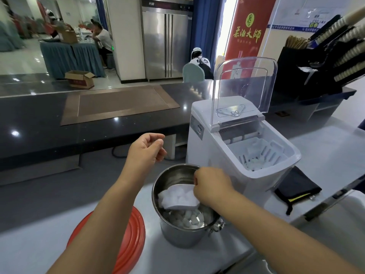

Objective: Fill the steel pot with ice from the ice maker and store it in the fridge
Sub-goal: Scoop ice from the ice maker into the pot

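I log, nearest me: bench (29, 250). On it, centre: steel pot (177, 234), ice cubes (187, 219) in it, loaded scoop (180, 196) above them. Left of the pot: tray (132, 240). Behind and right of the pot: ice maker (227, 155), lid (245, 88) raised at its back, basket (258, 153) inside. Right of the maker: folded cloth (296, 186). Far behind: fridge (166, 44).

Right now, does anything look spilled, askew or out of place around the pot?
Nothing stands out. The ice lies in the steel pot and the scoop the right hand holds over it; none shows on the counter. The lid of the ice maker stands open.
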`<state>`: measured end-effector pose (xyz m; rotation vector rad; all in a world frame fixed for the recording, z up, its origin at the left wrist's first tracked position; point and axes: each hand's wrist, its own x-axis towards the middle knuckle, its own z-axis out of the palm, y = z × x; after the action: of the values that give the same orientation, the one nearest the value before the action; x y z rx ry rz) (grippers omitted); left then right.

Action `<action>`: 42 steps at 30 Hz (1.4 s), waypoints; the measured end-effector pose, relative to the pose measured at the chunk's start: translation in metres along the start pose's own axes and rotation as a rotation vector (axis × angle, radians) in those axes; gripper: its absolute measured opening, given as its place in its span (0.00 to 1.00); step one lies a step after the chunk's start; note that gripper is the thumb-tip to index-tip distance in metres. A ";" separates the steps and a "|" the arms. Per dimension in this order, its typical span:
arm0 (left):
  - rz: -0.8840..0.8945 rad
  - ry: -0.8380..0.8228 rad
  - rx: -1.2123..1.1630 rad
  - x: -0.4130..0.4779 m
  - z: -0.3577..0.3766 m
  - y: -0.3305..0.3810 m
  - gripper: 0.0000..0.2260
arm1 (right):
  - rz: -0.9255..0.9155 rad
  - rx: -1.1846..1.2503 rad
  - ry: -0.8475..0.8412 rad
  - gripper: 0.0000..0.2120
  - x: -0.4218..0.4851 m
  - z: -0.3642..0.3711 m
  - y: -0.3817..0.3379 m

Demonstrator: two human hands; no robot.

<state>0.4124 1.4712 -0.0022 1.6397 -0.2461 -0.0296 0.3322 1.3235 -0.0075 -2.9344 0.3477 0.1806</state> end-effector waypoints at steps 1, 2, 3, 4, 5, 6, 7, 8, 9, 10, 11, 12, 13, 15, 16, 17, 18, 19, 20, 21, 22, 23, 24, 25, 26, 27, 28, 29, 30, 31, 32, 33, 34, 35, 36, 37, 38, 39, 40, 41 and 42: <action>0.003 0.000 -0.005 0.000 -0.001 0.000 0.07 | -0.008 -0.008 -0.017 0.10 0.001 0.004 -0.004; 0.004 0.001 -0.008 0.000 -0.001 -0.001 0.07 | -0.021 -0.018 -0.027 0.08 0.002 0.006 -0.007; 0.005 0.003 -0.006 0.001 -0.002 -0.001 0.07 | -0.039 -0.039 -0.031 0.06 0.003 0.009 -0.010; 0.005 0.005 -0.006 0.001 -0.002 -0.001 0.07 | -0.059 -0.067 -0.029 0.05 0.004 0.010 -0.013; 0.004 0.010 -0.009 0.001 -0.003 -0.001 0.07 | -0.074 -0.090 -0.026 0.07 0.005 0.011 -0.016; 0.004 0.014 -0.011 0.001 -0.003 -0.001 0.07 | -0.089 -0.114 -0.023 0.10 0.006 0.012 -0.017; 0.005 0.016 -0.013 0.001 -0.004 -0.001 0.07 | -0.106 -0.137 -0.017 0.11 0.007 0.012 -0.019; 0.005 0.018 -0.013 0.001 -0.004 -0.001 0.07 | -0.126 -0.163 -0.007 0.11 0.008 0.012 -0.020; 0.004 0.021 -0.012 0.001 -0.004 -0.001 0.07 | -0.149 -0.191 0.004 0.09 0.009 0.011 -0.020; 0.003 0.026 -0.011 0.001 -0.004 -0.001 0.07 | -0.169 -0.215 0.014 0.08 0.009 0.009 -0.020; 0.002 0.031 -0.013 0.002 -0.003 -0.001 0.07 | -0.185 -0.237 0.023 0.08 0.009 0.008 -0.019; 0.000 0.035 -0.015 0.002 -0.003 -0.001 0.07 | -0.196 -0.256 0.027 0.08 0.008 0.006 -0.018; -0.002 0.038 -0.016 0.002 -0.002 0.000 0.07 | -0.202 -0.265 0.031 0.08 0.009 0.005 -0.016; -0.008 0.039 -0.009 0.002 0.001 -0.001 0.08 | -0.207 -0.268 0.040 0.09 0.009 0.001 -0.012; -0.011 0.037 -0.003 0.002 0.003 -0.001 0.08 | -0.210 -0.267 0.047 0.08 0.009 -0.001 -0.011; -0.012 0.032 0.001 0.003 0.005 -0.001 0.08 | -0.208 -0.263 0.055 0.08 0.009 -0.002 -0.009; -0.012 0.028 0.004 0.003 0.007 -0.001 0.07 | -0.207 -0.256 0.066 0.08 0.010 -0.004 -0.007; -0.012 0.026 0.003 0.004 0.009 -0.001 0.07 | -0.206 -0.248 0.077 0.08 0.010 -0.006 -0.005; -0.012 0.025 0.002 0.005 0.011 -0.001 0.07 | -0.206 -0.240 0.088 0.09 0.011 -0.008 -0.002; -0.012 0.026 0.001 0.006 0.014 0.000 0.07 | -0.205 -0.226 0.102 0.09 0.011 -0.012 0.001; -0.011 0.027 0.003 0.007 0.016 0.001 0.07 | -0.206 -0.205 0.114 0.09 0.010 -0.016 0.004; -0.006 0.027 0.006 0.008 0.018 0.003 0.07 | -0.207 -0.180 0.130 0.08 0.009 -0.022 0.008; 0.002 0.028 0.006 0.008 0.020 0.005 0.07 | -0.210 -0.152 0.148 0.07 0.008 -0.028 0.012; 0.010 0.032 0.001 0.009 0.022 0.006 0.07 | -0.210 -0.122 0.163 0.07 0.006 -0.034 0.016; 0.015 0.035 -0.006 0.010 0.024 0.008 0.08 | -0.207 -0.090 0.177 0.06 0.004 -0.041 0.020; 0.018 0.039 -0.015 0.011 0.027 0.009 0.08 | -0.199 -0.056 0.190 0.06 0.003 -0.048 0.024; 0.018 0.043 -0.023 0.012 0.030 0.010 0.08 | -0.189 -0.023 0.201 0.05 0.002 -0.054 0.028; 0.017 0.045 -0.028 0.014 0.034 0.011 0.08 | -0.180 0.006 0.211 0.04 0.001 -0.062 0.032; 0.011 0.047 -0.029 0.015 0.037 0.010 0.08 | -0.168 0.030 0.219 0.03 0.001 -0.068 0.036; 0.005 0.047 -0.027 0.017 0.041 0.010 0.07 | -0.151 0.049 0.227 0.03 0.001 -0.076 0.041; -0.002 0.044 -0.028 0.019 0.045 0.010 0.07 | -0.131 0.063 0.235 0.02 0.002 -0.083 0.046; -0.007 0.040 -0.027 0.021 0.050 0.009 0.07 | -0.111 0.071 0.246 0.02 0.003 -0.091 0.052; -0.010 0.035 -0.027 0.023 0.054 0.009 0.07 | -0.091 0.080 0.260 0.02 0.006 -0.097 0.060; -0.010 0.033 -0.029 0.024 0.058 0.008 0.07 | -0.071 0.096 0.274 0.03 0.008 -0.103 0.067; -0.010 0.031 -0.037 0.025 0.061 0.008 0.06 | -0.050 0.114 0.286 0.03 0.010 -0.108 0.076; -0.007 0.029 -0.046 0.026 0.065 0.007 0.06 | -0.028 0.129 0.297 0.03 0.013 -0.112 0.085; -0.005 0.024 -0.052 0.027 0.069 0.007 0.06 | -0.008 0.141 0.304 0.03 0.015 -0.115 0.093; -0.003 0.019 -0.056 0.028 0.073 0.006 0.06 | 0.010 0.148 0.312 0.03 0.018 -0.118 0.102; -0.005 0.014 -0.063 0.028 0.076 0.007 0.06 | 0.025 0.153 0.323 0.04 0.022 -0.121 0.111; -0.007 0.009 -0.071 0.029 0.080 0.006 0.06 | 0.039 0.158 0.337 0.04 0.025 -0.123 0.120; -0.007 0.004 -0.075 0.030 0.083 0.007 0.07 | 0.051 0.157 0.351 0.04 0.028 -0.124 0.128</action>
<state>0.4270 1.3835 0.0009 1.5657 -0.2336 -0.0408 0.3409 1.1706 0.0884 -2.7939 0.4627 -0.3440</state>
